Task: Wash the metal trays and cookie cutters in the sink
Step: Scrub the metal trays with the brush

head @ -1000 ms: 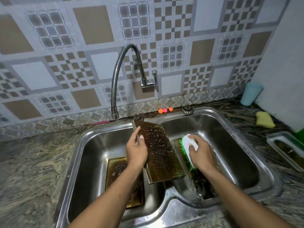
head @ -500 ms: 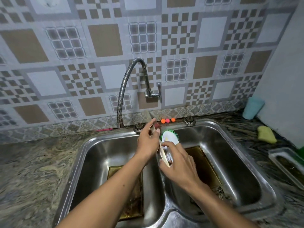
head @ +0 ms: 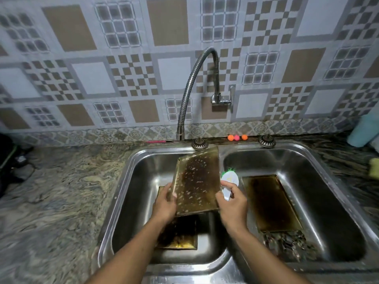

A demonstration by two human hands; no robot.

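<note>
I look down on the table (head: pixel 61 201) and its two-basin sink (head: pixel 297 145). Over the left basin the held tray (head: pixel 196 181) is tilted, far end up by the sink's far rim. The left tray (head: pixel 178 236) lies flat beneath it, the right tray (head: pixel 270 203) flat in the right basin. My left hand (head: pixel 165 203) curls its fingers round the held tray's left edge. My right hand (head: pixel 232 203), just beside its right edge, grips the brush (head: pixel 229 179). Cutters (head: pixel 291 244) lie piled at the right tray's near end.
</note>
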